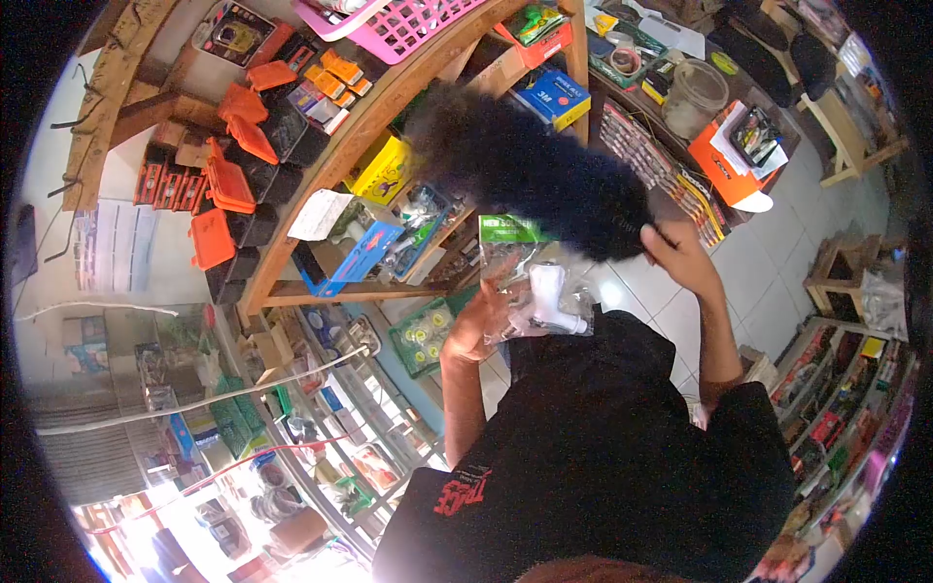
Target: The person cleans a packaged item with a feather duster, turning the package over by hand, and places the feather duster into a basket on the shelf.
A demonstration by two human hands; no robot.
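Observation:
My left hand is closed on the edge of a clear plastic packet with a green printed header. Inside the packet is a white plastic fitting that looks like a tap. A dark, fluffy duster is in my right hand, gripped at its near right end. The duster stretches up and left, over part of the shelf and close above the packet. Its handle is hidden by my fingers.
A wooden shelf holds a blue open box, a yellow box and several orange cases. Above is a pink basket. Glass shelves with goods stand lower left. A clear tub and an orange box stand at right.

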